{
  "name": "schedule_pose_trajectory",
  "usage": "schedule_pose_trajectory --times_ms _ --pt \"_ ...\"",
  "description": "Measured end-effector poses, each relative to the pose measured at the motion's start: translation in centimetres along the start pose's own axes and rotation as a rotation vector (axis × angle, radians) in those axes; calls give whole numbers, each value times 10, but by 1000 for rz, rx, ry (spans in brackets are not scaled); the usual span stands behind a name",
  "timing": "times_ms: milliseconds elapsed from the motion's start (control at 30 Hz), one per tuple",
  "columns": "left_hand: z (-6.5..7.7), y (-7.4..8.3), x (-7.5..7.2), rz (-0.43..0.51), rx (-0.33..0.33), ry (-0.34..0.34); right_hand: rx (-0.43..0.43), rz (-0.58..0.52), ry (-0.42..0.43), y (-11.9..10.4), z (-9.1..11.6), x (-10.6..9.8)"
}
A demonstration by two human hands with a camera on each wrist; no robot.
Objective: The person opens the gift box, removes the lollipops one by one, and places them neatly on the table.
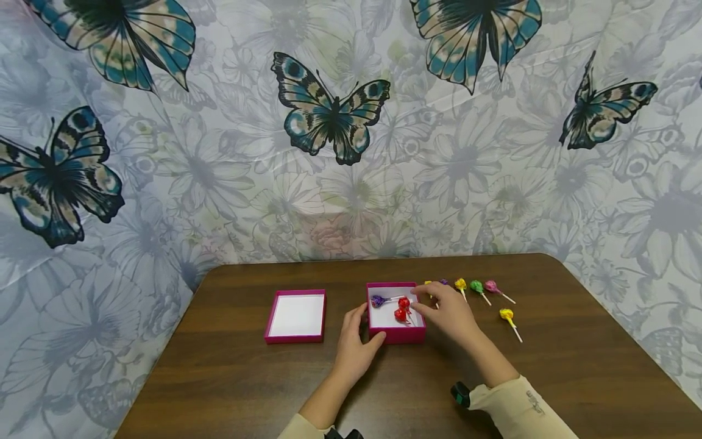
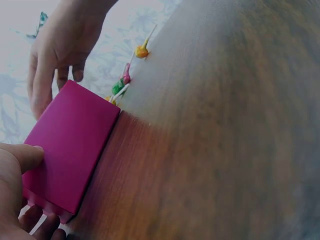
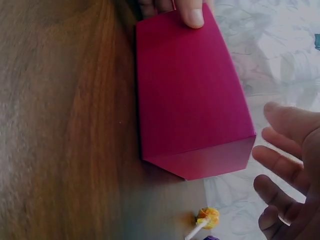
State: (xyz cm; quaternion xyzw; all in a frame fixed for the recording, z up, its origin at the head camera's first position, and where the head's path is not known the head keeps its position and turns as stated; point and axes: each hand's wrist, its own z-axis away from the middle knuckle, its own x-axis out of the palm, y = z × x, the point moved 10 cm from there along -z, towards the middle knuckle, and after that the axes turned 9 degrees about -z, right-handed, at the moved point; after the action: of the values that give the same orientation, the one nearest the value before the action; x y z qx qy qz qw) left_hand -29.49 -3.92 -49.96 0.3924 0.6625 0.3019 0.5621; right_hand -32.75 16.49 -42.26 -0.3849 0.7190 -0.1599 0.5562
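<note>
A magenta box (image 1: 404,336) stands with its top side uncovered, and its white inside shows. In it lie a purple lollipop (image 1: 378,300) and two red lollipops, one red lollipop (image 1: 401,315) nearer the front. My left hand (image 1: 353,349) holds the box at its left side, the thumb (image 3: 194,16) on the front wall and the other fingers round the side. Over the box's right edge hovers my right hand (image 1: 451,310). Its fingers are spread and loosely bent in the right wrist view, with nothing between them.
Left of the box lies a magenta-rimmed lid (image 1: 296,339), white inside up. Several lollipops lie to the right, among them a green lollipop (image 1: 477,286), a pink lollipop (image 1: 491,286) and a yellow lollipop (image 1: 507,314). The wooden table (image 1: 241,378) meets a butterfly-patterned cloth behind.
</note>
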Motion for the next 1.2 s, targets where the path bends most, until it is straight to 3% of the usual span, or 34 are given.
schedule_pose_trajectory --times_ms 200,333,567,1200 --pt "0 1 0 -4 17 16 49 -15 -44 7 -4 12" --pt "-1 4 -1 -10 46 31 35 -50 -83 2 -6 18" --pt "-1 4 -2 -10 50 34 83 -43 -150 -1 -7 26" --pt "0 2 -5 5 36 41 57 38 -227 -4 -22 49"
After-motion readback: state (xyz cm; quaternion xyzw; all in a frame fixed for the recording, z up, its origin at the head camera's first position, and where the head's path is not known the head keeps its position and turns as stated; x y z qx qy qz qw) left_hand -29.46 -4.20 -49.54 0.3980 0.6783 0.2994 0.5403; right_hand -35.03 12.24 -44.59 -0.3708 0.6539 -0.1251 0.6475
